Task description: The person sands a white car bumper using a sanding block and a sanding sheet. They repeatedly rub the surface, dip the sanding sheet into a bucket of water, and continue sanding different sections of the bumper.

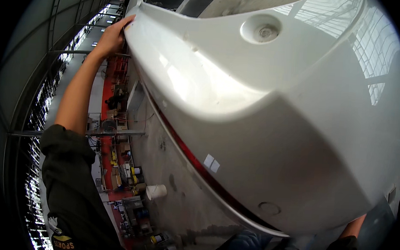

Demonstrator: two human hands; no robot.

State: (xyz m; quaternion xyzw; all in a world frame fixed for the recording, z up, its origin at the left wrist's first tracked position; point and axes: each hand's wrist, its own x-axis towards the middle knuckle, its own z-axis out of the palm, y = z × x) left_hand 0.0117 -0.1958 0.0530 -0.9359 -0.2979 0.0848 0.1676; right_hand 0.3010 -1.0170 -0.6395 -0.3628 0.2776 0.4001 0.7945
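A large glossy silver-white car bumper (254,142) fills the middle and right of the head view, tilted close in front of me. A dark red reflector strip (184,149) runs along its lower left edge, and two small pale stickers (212,163) sit beside the strip. Near the top, a round recess (261,29) is set into the panel. With my left arm stretched forward, my left hand (112,38) grips the bumper's far left edge, its fingers partly hidden by it. At the lower right, my right wrist shows below the bumper, while the bumper conceals that hand's fingers.
Beyond the bumper lies a grey concrete floor (178,188). A white bucket (156,192) stands there, near a red-floored strip (107,167) crowded with boxes, cans and tools. Metal beams (117,133) and a wall with bright openings are at the left.
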